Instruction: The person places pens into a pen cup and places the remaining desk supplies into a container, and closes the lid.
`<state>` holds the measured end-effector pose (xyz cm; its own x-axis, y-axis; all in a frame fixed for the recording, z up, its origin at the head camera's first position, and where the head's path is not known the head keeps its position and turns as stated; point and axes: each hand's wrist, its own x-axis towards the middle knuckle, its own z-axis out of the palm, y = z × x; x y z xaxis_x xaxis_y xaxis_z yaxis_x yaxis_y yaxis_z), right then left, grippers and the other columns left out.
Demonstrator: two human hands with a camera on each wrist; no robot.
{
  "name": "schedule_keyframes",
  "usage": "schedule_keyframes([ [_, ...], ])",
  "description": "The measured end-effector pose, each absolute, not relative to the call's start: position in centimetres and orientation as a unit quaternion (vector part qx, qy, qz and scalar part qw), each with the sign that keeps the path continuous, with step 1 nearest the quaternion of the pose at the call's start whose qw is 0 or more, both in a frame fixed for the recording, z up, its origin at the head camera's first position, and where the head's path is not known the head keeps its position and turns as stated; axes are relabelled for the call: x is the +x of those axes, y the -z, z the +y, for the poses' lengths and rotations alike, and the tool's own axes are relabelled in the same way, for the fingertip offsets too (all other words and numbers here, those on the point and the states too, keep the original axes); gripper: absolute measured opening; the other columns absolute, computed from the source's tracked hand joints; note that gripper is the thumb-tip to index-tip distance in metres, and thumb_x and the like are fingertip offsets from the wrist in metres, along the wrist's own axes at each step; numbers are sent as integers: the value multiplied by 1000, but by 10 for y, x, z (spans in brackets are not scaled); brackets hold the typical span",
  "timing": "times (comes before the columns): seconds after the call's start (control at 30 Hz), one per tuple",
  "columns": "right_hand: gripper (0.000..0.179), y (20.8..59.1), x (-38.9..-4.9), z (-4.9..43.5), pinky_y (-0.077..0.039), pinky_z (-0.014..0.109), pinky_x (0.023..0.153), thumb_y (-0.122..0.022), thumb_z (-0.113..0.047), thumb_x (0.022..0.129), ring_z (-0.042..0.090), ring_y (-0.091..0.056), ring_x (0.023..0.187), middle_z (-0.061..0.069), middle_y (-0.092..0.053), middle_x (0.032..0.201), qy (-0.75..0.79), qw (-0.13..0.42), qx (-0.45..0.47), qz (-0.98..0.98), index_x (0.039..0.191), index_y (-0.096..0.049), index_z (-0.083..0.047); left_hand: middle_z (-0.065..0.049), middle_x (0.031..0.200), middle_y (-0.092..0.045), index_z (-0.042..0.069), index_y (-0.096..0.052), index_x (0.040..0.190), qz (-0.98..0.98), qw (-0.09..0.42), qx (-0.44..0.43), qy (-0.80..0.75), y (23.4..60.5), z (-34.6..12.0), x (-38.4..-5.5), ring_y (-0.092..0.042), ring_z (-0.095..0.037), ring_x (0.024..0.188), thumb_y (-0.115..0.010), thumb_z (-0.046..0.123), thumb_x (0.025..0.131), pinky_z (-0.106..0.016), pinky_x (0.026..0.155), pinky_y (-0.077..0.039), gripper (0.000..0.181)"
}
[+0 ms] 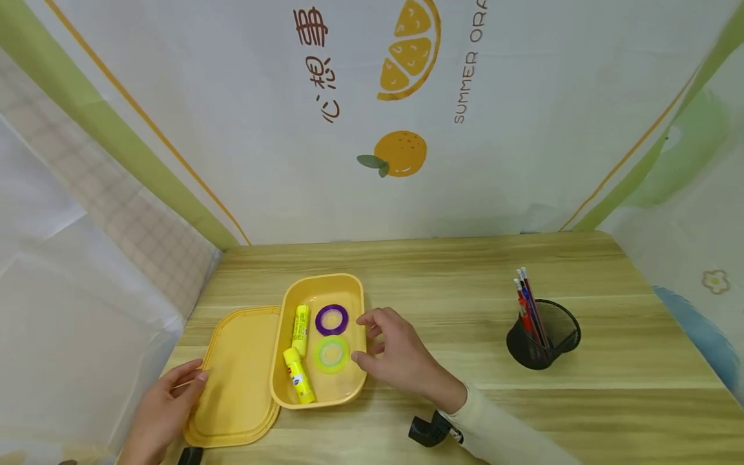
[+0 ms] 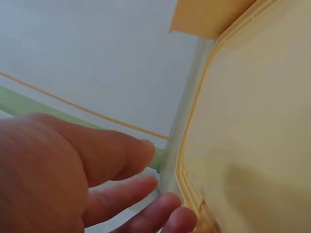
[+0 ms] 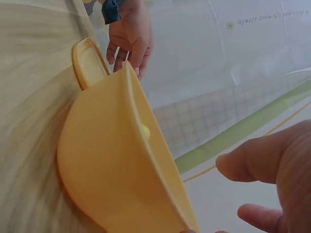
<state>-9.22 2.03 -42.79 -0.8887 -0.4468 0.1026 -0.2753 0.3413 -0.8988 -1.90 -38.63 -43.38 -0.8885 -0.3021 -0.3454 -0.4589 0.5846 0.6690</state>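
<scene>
A yellow plastic box (image 1: 322,287) sits on the table, holding two yellow glue sticks (image 1: 299,377), a purple-rimmed tape roll (image 1: 332,320) and a green tape roll (image 1: 332,354). My right hand (image 1: 401,352) hovers at the box's right rim, thumb and fingers spread apart with nothing between them. Left of the box lies its flat yellow lid (image 1: 241,368), slightly under the box's side in the head view. At the lid's left edge is my left hand (image 1: 168,403), fingertips right by the rim. The left wrist view has its thumb (image 2: 121,155) away from the lid.
To the right stands a black mesh pen cup (image 1: 540,342) with several pencils (image 1: 526,300) leaning in it. A white printed cloth (image 1: 261,161) hangs behind the wooden table (image 1: 436,271) and along its sides. A black wrist device (image 1: 430,430) is beneath my right sleeve.
</scene>
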Motion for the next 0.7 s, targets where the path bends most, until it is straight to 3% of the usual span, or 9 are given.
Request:
schedule_keyframes([
  [0.07, 55, 431, -91, 21, -63, 26, 84, -83, -20, 90, 21, -64, 109, 10, -59, 128, 525, 92, -215, 818, 139, -58, -11, -31, 152, -53, -4, -40, 159, 890, 96, -221, -386, 435, -389, -21, -71, -23, 117, -53, 39, 111, -15, 76, -56, 65],
  [0.13, 63, 433, -89, 22, -62, 24, 83, -83, -21, 90, 22, -65, 112, 13, -58, 135, 527, 106, -212, 816, 145, -55, -11, -33, 152, -52, -6, -40, 158, 894, 98, -223, -375, 437, -391, -22, -62, -44, 132, -52, 40, 111, -15, 75, -55, 66],
  [0.2, 68, 437, -88, 22, -61, 22, 81, -83, -20, 90, 24, -65, 116, 14, -56, 140, 537, 119, -212, 808, 150, -52, -10, -35, 152, -51, -7, -41, 157, 896, 100, -224, -369, 439, -393, -22, -56, -49, 136, -53, 41, 111, -15, 73, -54, 67],
  [0.4, 76, 446, -85, 24, -62, 21, 78, -83, -17, 90, 32, -63, 123, 19, -52, 146, 564, 156, -215, 782, 155, -46, -5, -35, 145, -56, -8, -44, 154, 906, 85, -231, -344, 443, -401, -19, -60, -49, 131, -57, 38, 109, -14, 71, -51, 65],
  [0.47, 77, 448, -84, 24, -63, 22, 78, -83, -17, 90, 32, -62, 125, 18, -52, 147, 563, 166, -216, 781, 155, -45, -4, -33, 143, -59, -9, -46, 152, 909, 80, -234, -335, 445, -404, -18, -65, -45, 125, -59, 36, 108, -12, 71, -48, 64],
  [0.57, 78, 450, -84, 25, -62, 22, 79, -83, -19, 90, 31, -61, 126, 17, -52, 148, 557, 175, -214, 783, 156, -44, -4, -32, 140, -61, -10, -47, 152, 909, 87, -236, -331, 447, -408, -19, -73, -18, 103, -62, 36, 107, -9, 71, -46, 66],
  [0.63, 79, 451, -84, 26, -62, 22, 80, -84, -20, 90, 32, -61, 127, 16, -52, 148, 556, 180, -213, 783, 156, -43, -4, -29, 138, -63, -9, -47, 151, 908, 88, -240, -331, 449, -409, -19, -63, 6, 90, -64, 36, 106, -8, 71, -45, 66],
  [0.7, 80, 452, -84, 26, -63, 23, 80, -84, -20, 90, 33, -60, 129, 16, -52, 149, 557, 183, -209, 782, 157, -42, -4, -28, 138, -64, -9, -47, 152, 907, 94, -239, -334, 450, -410, -20, -50, 18, 85, -65, 36, 105, -7, 72, -45, 67],
])
